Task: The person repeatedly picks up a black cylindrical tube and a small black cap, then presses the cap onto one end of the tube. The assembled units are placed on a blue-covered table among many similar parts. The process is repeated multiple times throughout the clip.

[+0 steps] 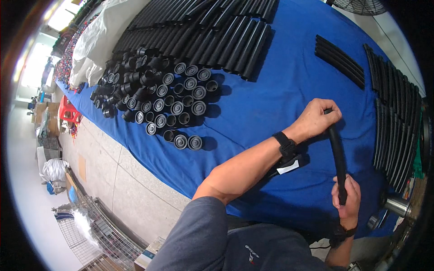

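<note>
A black tube point(337, 151) runs between my two hands above the blue cloth point(253, 122). My left hand point(318, 118) is closed around its far end, with the thumb and fingers pinched together at the tip. Nearer my body, my right hand point(349, 195) grips the other end, fingers wrapped along its side. Black wristbands circle both wrists. Below my left forearm lies a dark object with a white label point(288, 167), partly hidden by the arm.
Black caps point(176, 107) are heaped at the left, beside rows of long black tubes point(226, 43). Several short tubes point(340, 61) lie at the far right, and more tubes point(395, 117) line the right edge. A metal cylinder point(398, 205) stands near my right hand.
</note>
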Action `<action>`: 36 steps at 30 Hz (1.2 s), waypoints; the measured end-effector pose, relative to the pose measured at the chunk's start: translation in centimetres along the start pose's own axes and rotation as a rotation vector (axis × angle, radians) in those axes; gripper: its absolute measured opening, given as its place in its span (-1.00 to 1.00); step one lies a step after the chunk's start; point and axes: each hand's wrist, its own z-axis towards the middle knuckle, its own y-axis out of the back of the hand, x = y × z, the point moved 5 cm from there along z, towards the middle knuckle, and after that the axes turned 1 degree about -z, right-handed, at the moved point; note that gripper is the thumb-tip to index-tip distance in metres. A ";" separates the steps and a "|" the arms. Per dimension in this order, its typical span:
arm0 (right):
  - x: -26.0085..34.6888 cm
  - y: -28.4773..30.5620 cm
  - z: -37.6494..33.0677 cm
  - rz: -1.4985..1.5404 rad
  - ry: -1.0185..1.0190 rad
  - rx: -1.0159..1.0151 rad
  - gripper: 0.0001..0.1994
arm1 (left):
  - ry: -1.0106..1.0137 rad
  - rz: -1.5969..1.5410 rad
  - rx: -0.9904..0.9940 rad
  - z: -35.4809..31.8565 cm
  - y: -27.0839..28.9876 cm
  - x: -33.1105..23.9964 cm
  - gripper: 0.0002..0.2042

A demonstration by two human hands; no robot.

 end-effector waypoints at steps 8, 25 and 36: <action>0.2 -0.4 0.1 -0.065 0.093 -0.234 -0.85 | -0.027 0.040 -0.001 0.1 -0.1 -0.2 -0.74; 0.5 -1.2 0.0 -0.774 0.403 -0.397 -0.73 | -0.037 0.034 -0.057 0.3 0.2 0.4 -0.70; 0.6 -1.0 -0.4 -0.634 0.340 -0.375 -0.69 | 0.023 -0.076 -0.018 0.1 -0.1 0.0 -0.72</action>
